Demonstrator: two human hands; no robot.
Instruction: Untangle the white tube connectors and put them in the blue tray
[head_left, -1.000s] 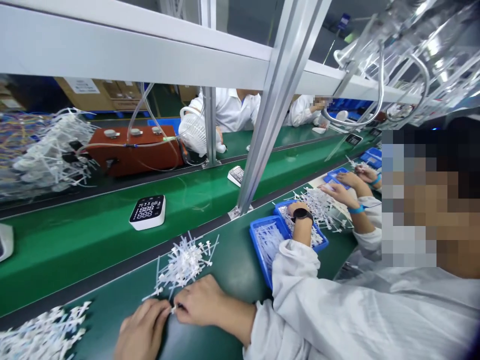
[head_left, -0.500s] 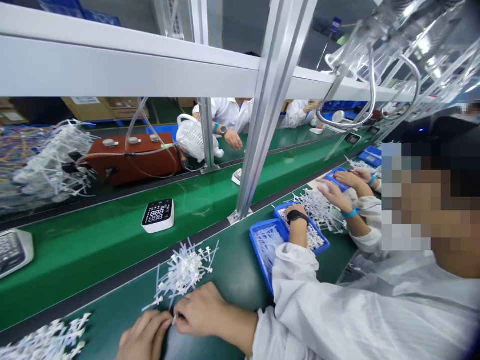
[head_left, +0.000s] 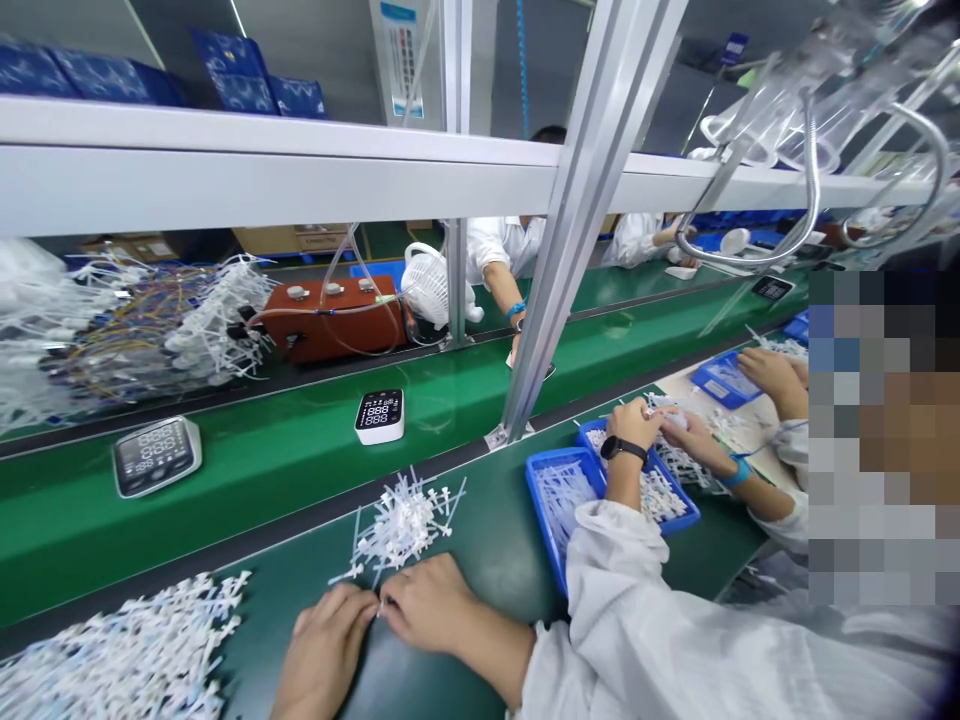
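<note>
At the bottom of the head view, my left hand [head_left: 326,645] and my right hand [head_left: 429,603] meet over the green bench. Their fingertips pinch a small white plastic fitting [head_left: 381,606] from both sides; most of it is hidden by the fingers. Just beyond my hands lies a loose pile of thin translucent tubes with white fittings [head_left: 405,525]. Left of my left hand spreads a larger pile of such fitted tubes [head_left: 127,655], cut off by the picture's edge.
Right of me, a co-worker's watch-wearing hand [head_left: 630,430] is above blue trays [head_left: 559,575] of tubes and fittings. A green conveyor [head_left: 285,470] carries monitors with displays [head_left: 380,415]. An aluminium post [head_left: 574,230] and a white overhead beam [head_left: 285,185] stand ahead.
The view has swung left and up, so the bench appears shifted right. My hands stay together at the fitting. The co-worker's watch-wearing hand has risen from the tray to meet another hand.
</note>
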